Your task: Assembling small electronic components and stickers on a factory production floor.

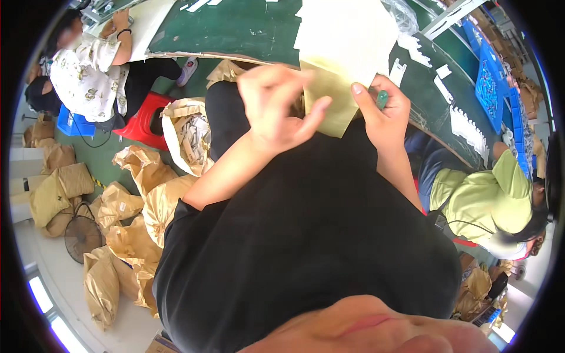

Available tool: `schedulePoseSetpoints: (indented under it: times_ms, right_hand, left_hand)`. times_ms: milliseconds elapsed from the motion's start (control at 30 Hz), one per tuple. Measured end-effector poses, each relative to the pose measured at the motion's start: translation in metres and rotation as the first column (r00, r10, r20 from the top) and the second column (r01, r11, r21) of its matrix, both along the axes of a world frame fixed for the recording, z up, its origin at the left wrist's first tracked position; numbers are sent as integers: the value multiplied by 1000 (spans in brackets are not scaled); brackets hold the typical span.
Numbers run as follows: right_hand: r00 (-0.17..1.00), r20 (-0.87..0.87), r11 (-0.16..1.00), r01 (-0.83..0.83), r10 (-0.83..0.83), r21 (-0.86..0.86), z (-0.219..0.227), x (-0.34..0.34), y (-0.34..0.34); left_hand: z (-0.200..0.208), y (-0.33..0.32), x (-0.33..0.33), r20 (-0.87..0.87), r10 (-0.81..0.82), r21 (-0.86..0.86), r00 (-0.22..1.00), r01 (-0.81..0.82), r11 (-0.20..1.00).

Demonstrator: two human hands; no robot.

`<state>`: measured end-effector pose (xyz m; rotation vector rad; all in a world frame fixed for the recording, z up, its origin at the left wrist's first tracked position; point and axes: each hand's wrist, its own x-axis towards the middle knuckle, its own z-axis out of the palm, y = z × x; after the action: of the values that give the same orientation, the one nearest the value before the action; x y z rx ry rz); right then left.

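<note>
My right hand (385,109) is closed round a small green cylinder-shaped object (382,99), its end poking out between the fingers. The thumb of that hand lies at the edge of a pale yellow sheet (331,97), which hangs over the table's near edge. White sheets (347,29) lie beyond it on the table. To the left of the yellow sheet, my left hand (273,106) is raised, thumb stretched out and apart from the fingers. Motion blurs those fingers, and nothing shows between them.
White cut pieces (468,132) lie on the green table (235,29). A blue bin (488,85) stands at the right. Beside my left leg is an open paper sack (187,132) of scraps, with several brown sacks behind. Co-workers sit left (88,76) and right (488,197).
</note>
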<state>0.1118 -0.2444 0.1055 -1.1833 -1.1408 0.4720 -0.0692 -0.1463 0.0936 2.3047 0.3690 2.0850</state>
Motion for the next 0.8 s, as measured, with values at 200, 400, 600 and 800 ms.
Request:
schedulePoseSetpoints:
  times_ms: [200,400,600,800]
  right_hand:
    - [986,-45,987,-159,159,9,-19,-8,1]
    - [995,77,998,-55,57,-19,-28,2,-12]
    - [995,-65,995,-82,79,-50,-37,3,-8]
    - [994,-34,988,-105,102,-111,-39,8,-5]
  left_hand:
    - [5,7,7,-366,-55,-104,929,18,994]
    - [-3,2,16,-325,-296,-167,899,253,953]
    - [-15,9,23,-247,-302,-168,921,266,949]
    - [-18,11,28,-231,-346,-228,909,296,928]
